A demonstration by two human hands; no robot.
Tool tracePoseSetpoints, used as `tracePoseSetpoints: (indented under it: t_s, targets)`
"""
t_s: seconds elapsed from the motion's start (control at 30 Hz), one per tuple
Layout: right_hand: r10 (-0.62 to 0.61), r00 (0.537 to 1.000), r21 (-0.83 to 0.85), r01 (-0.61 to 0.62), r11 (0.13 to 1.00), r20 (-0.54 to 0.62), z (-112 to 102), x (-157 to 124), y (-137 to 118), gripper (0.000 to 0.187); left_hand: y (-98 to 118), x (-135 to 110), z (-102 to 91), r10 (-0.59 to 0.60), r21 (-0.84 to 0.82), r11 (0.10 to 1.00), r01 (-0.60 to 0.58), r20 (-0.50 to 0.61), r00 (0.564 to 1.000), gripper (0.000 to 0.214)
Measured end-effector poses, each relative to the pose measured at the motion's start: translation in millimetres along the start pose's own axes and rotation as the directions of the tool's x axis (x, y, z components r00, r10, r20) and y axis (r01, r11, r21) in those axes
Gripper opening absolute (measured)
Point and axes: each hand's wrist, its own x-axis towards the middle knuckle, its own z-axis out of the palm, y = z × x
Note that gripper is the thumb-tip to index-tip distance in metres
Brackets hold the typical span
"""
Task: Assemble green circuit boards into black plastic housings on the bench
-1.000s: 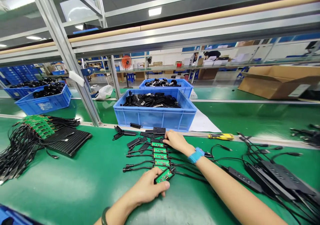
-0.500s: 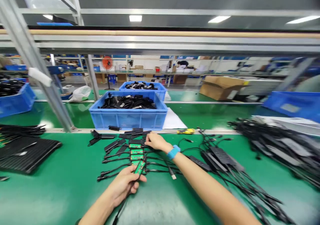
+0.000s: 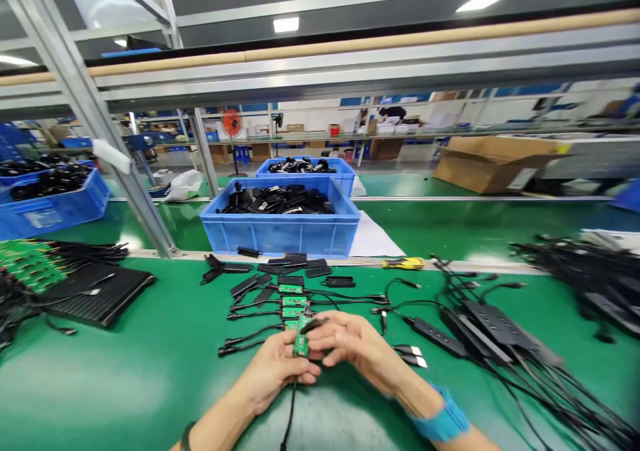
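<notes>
My left hand is closed round a small green circuit board, which it holds tilted up above the bench; a black cable hangs from its lower end. Beside it, my right hand pinches a narrow black plastic casing piece against or just over the board's upper part; contact is unclear. Behind my hands, several more green boards lie in a column with black cables running out both sides. Loose black casing pieces are scattered past them.
A blue bin full of black parts stands beyond the bench rail. A yellow screwdriver lies by the rail. Cabled black units cover the right side. At left are a ribbed black mat and a batch of green boards.
My right hand has come back from the scattered casing pieces to the board in my left hand, now with a black piece in its fingers. The camera view has turned and tilted slightly.
</notes>
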Motion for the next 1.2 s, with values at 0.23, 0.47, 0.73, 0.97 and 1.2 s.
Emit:
tracePoseSetpoints:
  t_s: [0.23, 0.47, 0.73, 0.97, 1.2]
  targets:
    - [0.058, 0.988, 0.144, -0.037, 0.989, -0.144, 13.3, -6.0, 23.9, 0.041, -8.0, 0.1, 6.0, 0.014, 0.116, 0.993, -0.014, 0.003, 1.000, 0.055]
    - [0.129, 0.967, 0.242, -0.074, 0.967, -0.218, 19.4, -5.5, 31.3, 0.056, -7.3, -2.8, 9.6, 0.006, 0.106, 0.994, -0.010, 0.034, 0.999, 0.054]
    - [0.132, 0.951, 0.167, -0.088, 0.982, -0.278, 19.1, -3.1, 32.3, 0.064, -12.4, -1.8, 8.8, 0.011, 0.327, 0.945, -0.007, -0.009, 1.000, 0.056]
    - [0.009, 0.978, -0.106, -0.031, 0.994, -0.208, 12.0, -3.1, 26.9, 0.051, -6.3, -12.4, 14.7, 0.070, 0.643, 0.760, -0.095, 0.065, 0.995, 0.028]
    - [-0.088, 0.942, -0.212, 0.018, 0.977, -0.325, 18.6, -5.6, 16.8, 0.051, -1.8, -13.8, 16.2, 0.153, 0.812, 0.547, -0.203, 0.141, 0.978, 0.036]
